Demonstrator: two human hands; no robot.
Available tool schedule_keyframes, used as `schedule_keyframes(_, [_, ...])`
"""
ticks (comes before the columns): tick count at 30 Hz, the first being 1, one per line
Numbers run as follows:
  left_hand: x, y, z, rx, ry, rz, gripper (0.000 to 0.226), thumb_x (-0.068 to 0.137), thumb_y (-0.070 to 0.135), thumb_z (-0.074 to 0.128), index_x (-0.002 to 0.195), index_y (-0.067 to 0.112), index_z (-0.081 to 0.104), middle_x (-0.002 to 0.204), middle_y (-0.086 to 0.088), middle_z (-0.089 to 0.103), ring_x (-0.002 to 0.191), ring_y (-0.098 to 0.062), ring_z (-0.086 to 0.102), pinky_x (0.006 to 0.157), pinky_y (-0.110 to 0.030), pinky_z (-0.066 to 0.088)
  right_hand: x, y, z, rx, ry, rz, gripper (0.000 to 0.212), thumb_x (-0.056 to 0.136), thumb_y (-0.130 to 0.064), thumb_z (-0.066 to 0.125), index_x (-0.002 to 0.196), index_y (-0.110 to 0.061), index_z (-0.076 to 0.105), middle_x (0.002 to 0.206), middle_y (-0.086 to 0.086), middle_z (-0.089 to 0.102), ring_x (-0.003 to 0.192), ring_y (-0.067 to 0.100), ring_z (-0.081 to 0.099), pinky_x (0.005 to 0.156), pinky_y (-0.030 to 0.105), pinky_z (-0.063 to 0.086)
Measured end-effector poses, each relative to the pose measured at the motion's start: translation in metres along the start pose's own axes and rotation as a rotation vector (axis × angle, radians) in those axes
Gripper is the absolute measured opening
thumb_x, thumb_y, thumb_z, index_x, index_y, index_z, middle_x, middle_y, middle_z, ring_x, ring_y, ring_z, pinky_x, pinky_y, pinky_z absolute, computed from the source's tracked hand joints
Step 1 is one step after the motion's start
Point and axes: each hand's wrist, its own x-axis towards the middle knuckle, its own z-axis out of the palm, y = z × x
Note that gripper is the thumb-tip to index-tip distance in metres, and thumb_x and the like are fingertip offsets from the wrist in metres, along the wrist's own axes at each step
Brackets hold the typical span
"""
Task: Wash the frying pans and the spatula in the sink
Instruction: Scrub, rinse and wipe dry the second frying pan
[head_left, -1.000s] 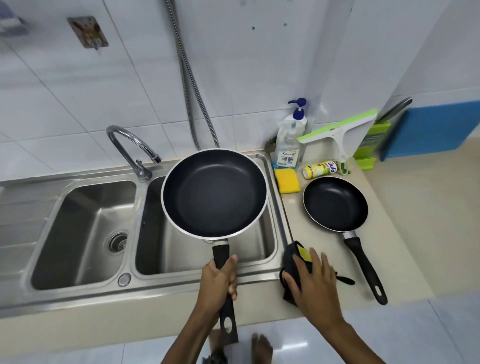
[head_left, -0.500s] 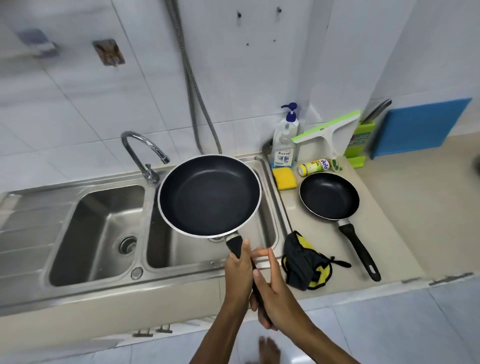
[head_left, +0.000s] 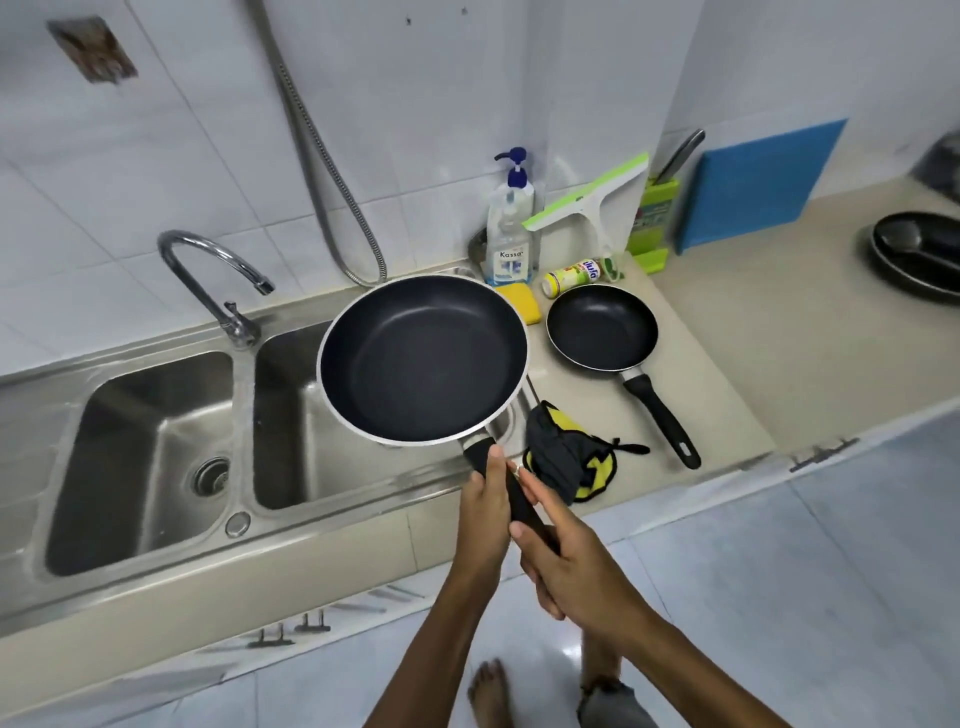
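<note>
The left grip (head_left: 485, 512) and right grip (head_left: 579, 574) both clamped the black handle (head_left: 519, 501) of the large frying pan (head_left: 423, 364), held level above the sink's (head_left: 241, 426) right basin; the small frying pan (head_left: 602, 327) sat on the tabletop (head_left: 727, 332).

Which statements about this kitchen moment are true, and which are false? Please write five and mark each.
1. Both the left hand and the right hand grip the large pan by its handle. True.
2. The small pan lies in the left basin. False: it rests on the counter, right of the sink.
3. Nothing lies inside the large pan. True.
4. Water streams from the tap. False: no water is seen coming out.
5. A black and yellow cloth lies on the counter beside the sink. True.
</note>
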Motion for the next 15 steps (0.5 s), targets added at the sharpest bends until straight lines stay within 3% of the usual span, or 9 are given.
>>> schedule_keyframes(3, [0.001, 0.004, 0.029, 0.031, -0.051, 0.01, 0.062, 0.097, 0.066, 0.041, 0.081, 0.011, 0.063, 0.072, -0.007, 0.064, 0.07, -0.02, 0.065, 0.064, -0.03, 0.052, -0.008, 0.004, -0.026, -0.007, 0.029, -0.003, 0.057, 0.101, -0.046, 0.054, 0.145, -0.067, 0.023, 0.061, -0.006, 0.048, 0.047, 0.01, 0.04, 0.043, 0.026, 0.038])
schedule_keyframes(7, [0.012, 0.01, 0.092, 0.061, -0.093, -0.015, 0.066, 0.099, 0.065, 0.043, 0.092, 0.002, 0.064, 0.078, -0.01, 0.067, 0.076, -0.021, 0.067, 0.07, -0.033, 0.056, -0.013, 0.007, -0.087, -0.033, 0.092, -0.031, 0.057, 0.102, -0.044, 0.053, 0.146, -0.065, 0.024, 0.063, -0.007, 0.054, 0.047, 0.006, 0.043, 0.044, 0.024, 0.04])
schedule_keyframes(10, [0.02, 0.017, 0.153, 0.078, -0.095, 0.019, 0.058, 0.101, 0.06, 0.045, 0.073, 0.014, 0.065, 0.065, -0.002, 0.067, 0.063, -0.013, 0.066, 0.059, -0.021, 0.053, -0.021, 0.011, -0.142, -0.034, 0.131, -0.055, 0.055, 0.101, -0.046, 0.052, 0.145, -0.065, 0.026, 0.065, -0.01, 0.056, 0.048, 0.006, 0.044, 0.044, 0.023, 0.04])
schedule_keyframes(13, [0.022, 0.024, 0.221, 0.073, -0.135, 0.065, 0.057, 0.102, 0.06, 0.043, 0.062, 0.025, 0.063, 0.06, 0.002, 0.064, 0.058, -0.01, 0.064, 0.054, -0.019, 0.05, -0.027, 0.019, -0.205, -0.1, 0.161, -0.065, 0.055, 0.1, -0.049, 0.05, 0.147, -0.063, 0.024, 0.074, -0.029, 0.054, 0.056, -0.005, 0.053, 0.053, 0.01, 0.041])
schedule_keyframes(15, [0.024, 0.026, 0.266, 0.081, -0.156, 0.074, 0.06, 0.102, 0.06, 0.041, 0.058, 0.026, 0.064, 0.058, 0.003, 0.064, 0.056, -0.009, 0.064, 0.052, -0.017, 0.048, -0.035, 0.023, -0.248, -0.124, 0.176, -0.063, 0.057, 0.101, -0.048, 0.049, 0.151, -0.057, 0.024, 0.078, -0.035, 0.052, 0.065, -0.009, 0.055, 0.058, 0.008, 0.041])
